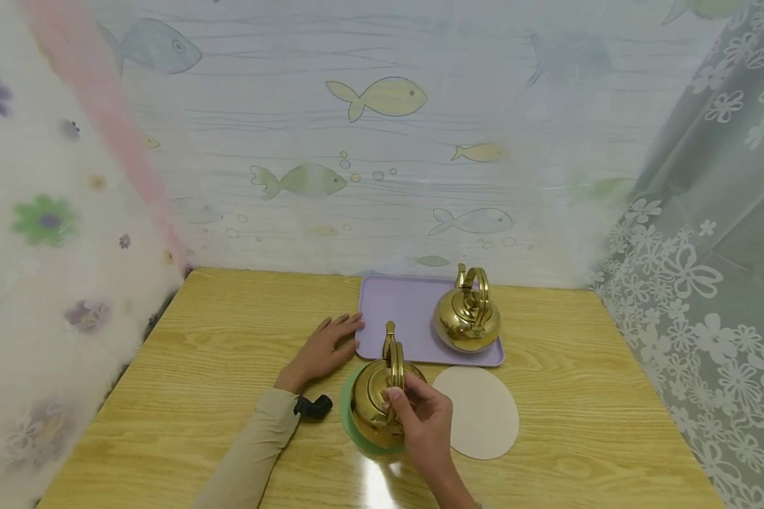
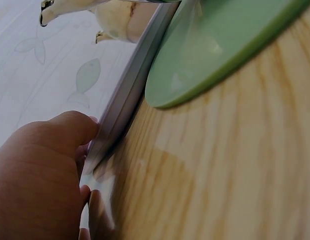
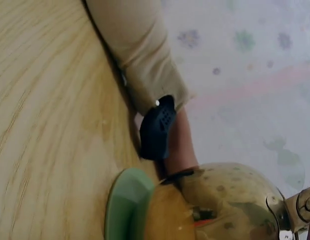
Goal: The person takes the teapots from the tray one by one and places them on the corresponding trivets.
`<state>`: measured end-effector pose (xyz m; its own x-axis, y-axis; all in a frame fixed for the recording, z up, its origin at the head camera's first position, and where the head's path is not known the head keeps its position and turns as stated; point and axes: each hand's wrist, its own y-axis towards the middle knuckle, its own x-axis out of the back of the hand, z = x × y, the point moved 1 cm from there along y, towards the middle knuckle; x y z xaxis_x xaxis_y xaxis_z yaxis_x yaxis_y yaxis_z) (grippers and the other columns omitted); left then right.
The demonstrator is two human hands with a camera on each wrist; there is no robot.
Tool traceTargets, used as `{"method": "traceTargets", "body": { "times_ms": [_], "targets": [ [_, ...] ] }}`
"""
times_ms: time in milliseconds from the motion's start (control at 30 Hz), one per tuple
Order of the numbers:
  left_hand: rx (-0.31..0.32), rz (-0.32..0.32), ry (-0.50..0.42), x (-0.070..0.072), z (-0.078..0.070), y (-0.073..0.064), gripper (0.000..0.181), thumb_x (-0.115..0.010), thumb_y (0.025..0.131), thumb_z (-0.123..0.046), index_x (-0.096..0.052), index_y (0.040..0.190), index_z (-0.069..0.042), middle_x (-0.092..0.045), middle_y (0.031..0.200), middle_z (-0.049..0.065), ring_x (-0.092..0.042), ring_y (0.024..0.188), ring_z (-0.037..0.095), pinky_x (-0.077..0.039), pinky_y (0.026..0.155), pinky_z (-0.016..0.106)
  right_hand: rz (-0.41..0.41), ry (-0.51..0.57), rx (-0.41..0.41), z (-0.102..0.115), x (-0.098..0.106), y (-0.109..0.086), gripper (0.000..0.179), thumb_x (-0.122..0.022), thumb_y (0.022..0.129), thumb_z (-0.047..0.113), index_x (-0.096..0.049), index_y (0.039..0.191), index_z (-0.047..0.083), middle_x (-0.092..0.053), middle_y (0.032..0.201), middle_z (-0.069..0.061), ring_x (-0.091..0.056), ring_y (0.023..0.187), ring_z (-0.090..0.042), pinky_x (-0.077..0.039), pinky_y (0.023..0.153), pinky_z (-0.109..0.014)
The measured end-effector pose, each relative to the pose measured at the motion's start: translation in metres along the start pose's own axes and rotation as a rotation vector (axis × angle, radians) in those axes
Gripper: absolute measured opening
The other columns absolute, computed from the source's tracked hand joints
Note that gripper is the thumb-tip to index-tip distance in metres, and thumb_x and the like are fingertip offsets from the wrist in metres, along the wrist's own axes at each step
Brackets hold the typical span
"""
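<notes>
A brass kettle point(image 1: 368, 406) with an upright arched handle is over the round green mat point(image 1: 346, 413); whether its base touches the mat cannot be told. My right hand point(image 1: 428, 424) pinches that handle between thumb and fingers. The kettle's shiny side point(image 3: 224, 192) shows beside the green mat point(image 3: 120, 205) in the right wrist view. My left hand point(image 1: 323, 351) lies at the left edge of a lilac tray point(image 1: 391, 304), its fingers extended and touching the rim. On the tray's right part stands a second brass kettle point(image 1: 465, 329).
A round cream mat point(image 1: 487, 413) lies right of the green one, below the tray. The wooden table point(image 1: 229, 353) carries everything. Behind it hangs a curtain point(image 1: 382, 212) printed with fish. A black wrist device point(image 1: 315, 407) sits at the left sleeve's cuff.
</notes>
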<state>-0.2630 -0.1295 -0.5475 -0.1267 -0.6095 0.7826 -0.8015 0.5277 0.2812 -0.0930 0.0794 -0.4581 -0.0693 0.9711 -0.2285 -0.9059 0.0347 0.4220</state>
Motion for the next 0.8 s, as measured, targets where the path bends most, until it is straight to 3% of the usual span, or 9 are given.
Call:
{"method": "traceTargets", "body": {
  "times_ms": [233,467,633,800],
  "targets": [
    [0.005,0.007,-0.008,0.001,0.002,0.0,0.047,-0.058,0.104,-0.028,-0.055,0.147,-0.009,-0.044,0.159,0.008,-0.037,0.148,0.037,-0.017,0.124,0.061,0.034,0.015,0.012,-0.002,0.003,-0.002,0.021,-0.056,0.097,-0.013,-0.059,0.112,-0.027,-0.07,0.087,-0.003,-0.067,0.074,-0.009,-0.059,0.067,-0.021],
    [0.0,0.006,-0.004,0.001,0.001,0.0,0.048,-0.058,0.104,-0.029,-0.055,0.148,-0.01,-0.044,0.159,0.008,-0.037,0.148,0.037,-0.017,0.124,0.061,0.004,0.017,-0.092,0.0,0.003,-0.004,0.024,-0.06,0.095,-0.011,-0.06,0.115,-0.025,-0.069,0.082,-0.002,-0.067,0.072,-0.006,-0.058,0.065,-0.02],
    [-0.008,-0.013,-0.003,0.001,0.0,-0.001,0.048,-0.059,0.103,-0.027,-0.056,0.146,-0.008,-0.045,0.158,0.009,-0.039,0.147,0.038,-0.018,0.124,0.062,0.017,0.008,-0.001,-0.004,0.002,-0.007,0.018,-0.057,0.095,-0.014,-0.06,0.109,-0.026,-0.071,0.086,-0.008,-0.068,0.074,-0.007,-0.06,0.066,-0.023],
    [-0.007,-0.013,-0.017,0.0,-0.001,-0.001,0.048,-0.058,0.103,-0.028,-0.056,0.147,-0.008,-0.045,0.158,0.008,-0.038,0.147,0.038,-0.017,0.124,0.061,-0.005,-0.128,0.097,-0.008,0.0,-0.013,0.015,-0.055,0.096,-0.015,-0.066,0.106,-0.019,-0.07,0.082,-0.022,-0.07,0.074,-0.009,-0.062,0.067,-0.027]
  ]
}}
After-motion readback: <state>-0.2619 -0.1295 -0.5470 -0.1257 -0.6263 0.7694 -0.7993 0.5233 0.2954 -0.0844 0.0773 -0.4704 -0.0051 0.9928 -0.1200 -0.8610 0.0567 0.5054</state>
